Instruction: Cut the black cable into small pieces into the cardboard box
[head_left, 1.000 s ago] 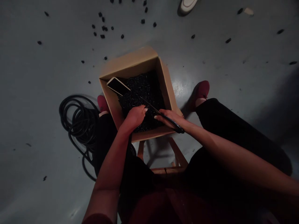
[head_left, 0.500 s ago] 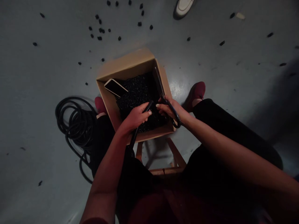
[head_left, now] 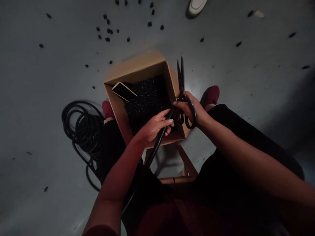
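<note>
My left hand (head_left: 159,125) is closed around a black corrugated hose (head_left: 157,144), over the near part of a cardboard box (head_left: 134,72). The hose runs from my lap up to a free end close to my right hand (head_left: 189,106). Black-handled scissors (head_left: 181,80) are held in that right hand, blades pointing away from me and slightly apart. My right thumb and fingertips are at the hose's end; whether they pinch it I cannot tell. Inside the box lies a heap of small black cut pieces (head_left: 145,95), with a phone-like dark slab (head_left: 124,91) resting on them at the left.
A coil of black hose (head_left: 86,131) lies on the floor to the left. Short black pieces (head_left: 107,39) are scattered over the grey floor beyond the box. A wooden stool (head_left: 187,160) stands under the box's near side. Another person's white shoe (head_left: 197,6) shows at the top.
My left hand has moved right and drawn a longer stretch of hose up with it. The scissors have come up and right, out over the box's right edge, with their blades now visibly parted.
</note>
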